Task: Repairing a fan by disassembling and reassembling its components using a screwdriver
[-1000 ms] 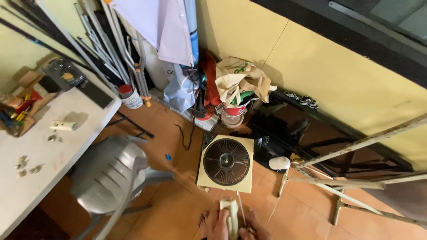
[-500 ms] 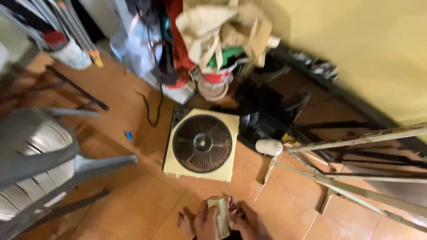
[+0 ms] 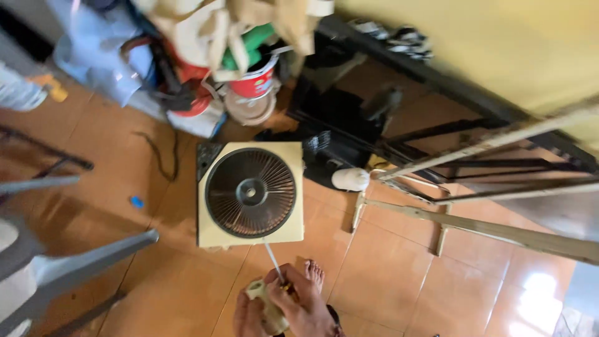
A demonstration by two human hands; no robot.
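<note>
At the left we see a grey chair leg over the orange tiled floor. At the bottom edge, our left hand and right hand are both clenched around a small cream part, rounded and worn, with a thin screwdriver at it. Just above lies a square cream fan with a dark round grille, flat on the floor.
</note>
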